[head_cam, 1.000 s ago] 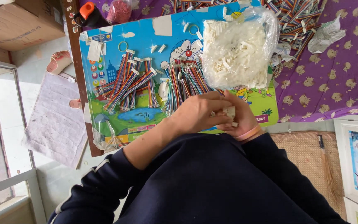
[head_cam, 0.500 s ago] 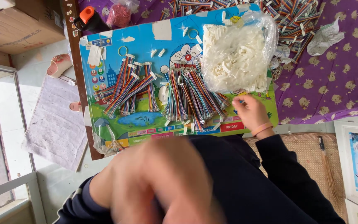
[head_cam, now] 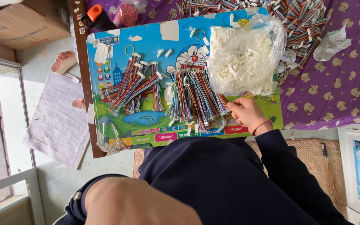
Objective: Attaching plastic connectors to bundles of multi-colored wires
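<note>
My right hand (head_cam: pixel 246 113) rests on a bright cartoon board (head_cam: pixel 105 125), with a pink band on its wrist. Its thumb and fingers pinch together at the right edge of a fanned bundle of multicoloured ribbon wires (head_cam: pixel 194 98). What sits inside the pinch is too small to make out. A clear bag of small white plastic connectors (head_cam: pixel 242 58) lies just above that hand. A second group of coloured wire bundles (head_cam: pixel 134 87) lies on the left half of the board. My left arm (head_cam: pixel 138 204) is a blurred shape close to the camera at the bottom, its fingers unseen.
A heap of more coloured wires (head_cam: pixel 288 16) covers the purple patterned cloth (head_cam: pixel 334 83) behind the board. An orange-capped black tool (head_cam: pixel 96 16) and a pink bag (head_cam: pixel 126 14) lie at the top. A cardboard box (head_cam: pixel 21 21), sandals and a grey mat (head_cam: pixel 59 121) are on the floor at left.
The hands were together over the wire bundle; my left hand lifted away toward the camera and now sits low and blurred. My right hand stayed beside the bundle.
</note>
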